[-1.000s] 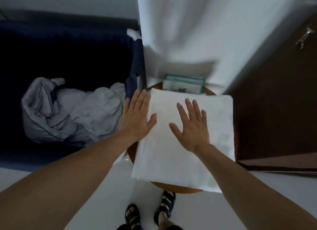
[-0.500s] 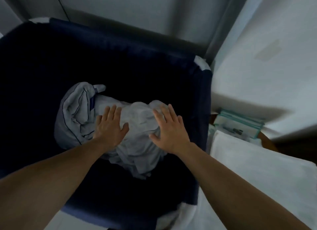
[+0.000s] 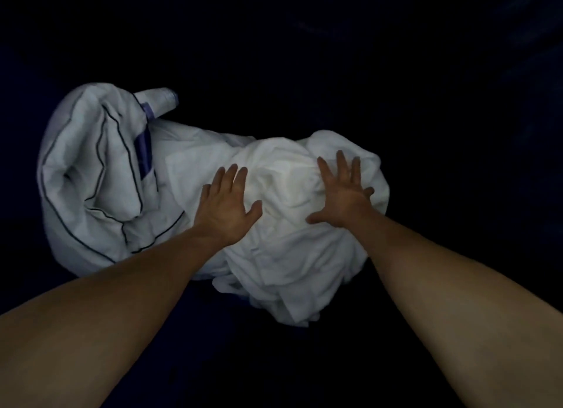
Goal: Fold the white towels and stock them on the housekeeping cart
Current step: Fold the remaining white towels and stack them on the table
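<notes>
A crumpled white towel lies in a heap at the bottom of a dark navy fabric bin. My left hand lies flat on its left side with fingers straight. Spread out on the right side of the same bulge is my right hand, fingers straight and apart. Neither hand grips the cloth. Left of the towel lies a bunched white linen piece with thin dark piping.
The navy bin fills the whole view and its walls are very dark. A pale cylindrical end with a purple band sticks out of the piped linen at the upper left. Both forearms reach in from the bottom edge.
My view turned from the folded towel on the round table to the bin and moved closer. Both hands left the folded towel and now lie on the crumpled heap.
</notes>
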Motion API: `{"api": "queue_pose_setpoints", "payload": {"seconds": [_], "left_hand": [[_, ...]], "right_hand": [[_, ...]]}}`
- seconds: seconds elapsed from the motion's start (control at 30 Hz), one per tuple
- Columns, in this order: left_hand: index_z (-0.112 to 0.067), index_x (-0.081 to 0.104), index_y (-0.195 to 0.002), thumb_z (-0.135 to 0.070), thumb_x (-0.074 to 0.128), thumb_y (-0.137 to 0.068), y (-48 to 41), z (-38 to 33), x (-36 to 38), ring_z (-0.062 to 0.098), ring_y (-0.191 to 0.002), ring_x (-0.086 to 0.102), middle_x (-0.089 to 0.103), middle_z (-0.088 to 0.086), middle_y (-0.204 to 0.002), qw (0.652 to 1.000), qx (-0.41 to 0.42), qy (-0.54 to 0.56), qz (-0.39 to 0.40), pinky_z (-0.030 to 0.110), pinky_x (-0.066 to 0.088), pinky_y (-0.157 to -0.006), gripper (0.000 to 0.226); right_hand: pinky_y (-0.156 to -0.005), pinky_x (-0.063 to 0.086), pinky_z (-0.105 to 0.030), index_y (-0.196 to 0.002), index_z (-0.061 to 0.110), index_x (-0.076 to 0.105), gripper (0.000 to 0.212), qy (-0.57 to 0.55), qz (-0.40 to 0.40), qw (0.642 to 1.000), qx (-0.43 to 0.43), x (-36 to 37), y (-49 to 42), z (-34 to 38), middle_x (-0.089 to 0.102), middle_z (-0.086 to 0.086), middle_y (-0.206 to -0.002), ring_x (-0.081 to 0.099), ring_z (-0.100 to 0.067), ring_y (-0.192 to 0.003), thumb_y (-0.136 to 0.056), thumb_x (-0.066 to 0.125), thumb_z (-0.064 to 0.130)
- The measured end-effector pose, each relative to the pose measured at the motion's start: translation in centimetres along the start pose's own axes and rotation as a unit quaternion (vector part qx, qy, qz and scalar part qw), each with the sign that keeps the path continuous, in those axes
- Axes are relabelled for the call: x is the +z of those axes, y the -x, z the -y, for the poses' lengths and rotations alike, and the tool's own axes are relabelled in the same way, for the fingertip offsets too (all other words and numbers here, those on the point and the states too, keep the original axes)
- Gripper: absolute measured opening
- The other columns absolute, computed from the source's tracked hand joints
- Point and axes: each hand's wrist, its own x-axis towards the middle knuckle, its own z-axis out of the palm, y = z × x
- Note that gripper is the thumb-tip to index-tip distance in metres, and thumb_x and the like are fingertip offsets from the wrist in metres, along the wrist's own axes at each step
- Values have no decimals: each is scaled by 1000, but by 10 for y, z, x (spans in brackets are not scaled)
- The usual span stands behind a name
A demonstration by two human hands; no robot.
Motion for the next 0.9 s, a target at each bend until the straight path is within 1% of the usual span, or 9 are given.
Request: {"api": "queue_pose_setpoints", "payload": {"seconds": [0.13, 0.23, 0.3, 0.4, 0.57, 0.67, 0.7, 0.77, 0.9], "left_hand": [[-17, 8, -159, -68, 31, -86, -19, 4, 26, 25, -152, 6, 7, 6, -166, 999, 27, 30, 14, 47, 10, -121, 92], [-20, 5, -159, -68, 49, -89, -21, 7, 31, 22, -152, 4, 5, 4, -166, 998, 42, 46, 28, 49, 11, -122, 95], [-22, 1, -159, -69, 59, -82, -17, 3, 25, 22, -152, 4, 3, 2, -166, 995, 52, 57, 59, 51, 13, -121, 106], [-33, -10, -156, -75, 72, -65, 1, -15, 4, 19, -152, 0, -5, -5, -166, 988, 65, 87, 111, 52, 12, -121, 129], [-71, -36, -125, -82, 73, -43, 30, -47, -58, 8, -148, -21, -29, -23, -154, 972, 122, 122, 160, 50, 5, -123, 136], [-59, -13, -143, -63, 87, -47, 59, -94, -114, 15, -153, -3, -7, -6, -165, 959, 184, 176, 127, 37, 13, -123, 139], [-48, 11, -147, -51, 91, -51, 70, -114, -133, 17, -150, 20, 21, 0, -161, 950, 200, 208, 121, 34, 26, -120, 125], [-31, 59, -111, -35, 87, -59, 98, -153, -171, 15, -107, 64, 67, -1, -112, 937, 223, 254, 89, 38, 56, -91, 59], [-36, 56, -93, -19, 85, -67, 157, -215, -235, 2, -78, 61, 58, -11, -84, 916, 234, 327, 13, 18, 53, -74, 43]], "right_hand": [[-110, 11, -75, -157, 35, 4, 119, -55, -5, 997, 51, 25, -36, -6, -25, 4, -163, -27, -32, -149, -71, 85, 51], [-117, 25, -49, -138, 10, 46, 60, -43, -91, 995, 19, 45, -36, 1, 31, -13, -154, 24, -35, -146, -90, 68, 38], [-98, 36, -37, -112, 2, 61, 32, -68, -162, 984, -12, 49, -17, 10, 55, -21, -125, 54, -35, -117, -93, 62, 28], [-81, 46, -39, -89, -1, 64, 19, -162, -216, 962, -51, 35, 37, 23, 63, -24, -100, 61, -37, -91, -91, 67, 18], [-79, 49, -30, -84, 17, 58, 15, -352, -184, 913, -96, -19, 132, 40, 64, -4, -94, 62, -17, -89, -87, 69, 27], [-70, 45, -16, -74, 26, 53, 25, -375, -207, 895, -125, -75, 191, 43, 57, 12, -80, 58, 3, -79, -79, 76, 22], [-71, 47, -18, -73, 29, 52, 30, -377, -226, 889, -129, -94, 211, 41, 59, 12, -79, 59, 3, -79, -76, 80, 17], [-72, 53, -22, -77, 36, 60, 30, -387, -251, 876, -140, -131, 253, 36, 67, 12, -82, 65, -1, -83, -68, 81, 16], [-66, 44, -3, -80, 52, 58, 32, -399, -302, 846, -183, -189, 342, 22, 64, 27, -84, 60, 14, -83, -61, 73, 31]]}}
